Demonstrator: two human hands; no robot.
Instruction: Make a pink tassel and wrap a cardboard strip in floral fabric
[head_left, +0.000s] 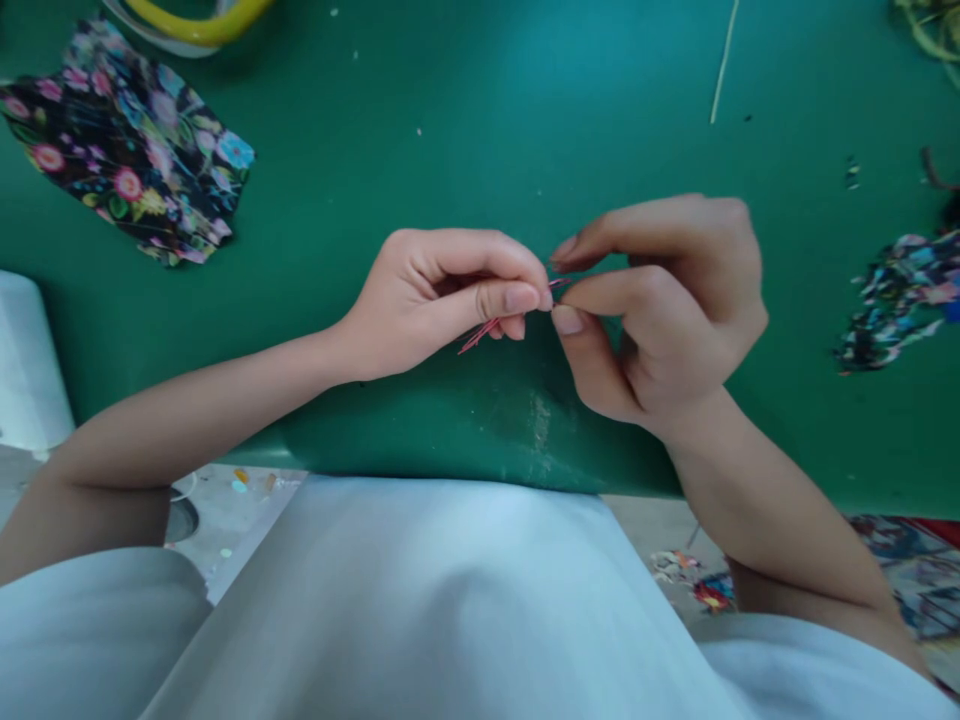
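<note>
Thin red threads [478,337] are pinched between the thumb and fingers of my left hand [427,300], their loose ends sticking out below its thumb. A short piece of the same thread shows past the left fingertips and meets the fingertips of my right hand [675,310]. That hand is closed in a pinch with thumb and index finger, while another finger curls above. The two hands almost touch over the green tabletop [450,430]. What exactly lies between the right fingertips is mostly hidden.
Floral black fabric [142,150] lies at upper left, below a yellow ring-shaped rim [199,25]. At the right edge are floral scraps [892,300] and yellowish cord [934,30]. A pale strand [724,65] lies at the back. A white object [30,360] stands at left.
</note>
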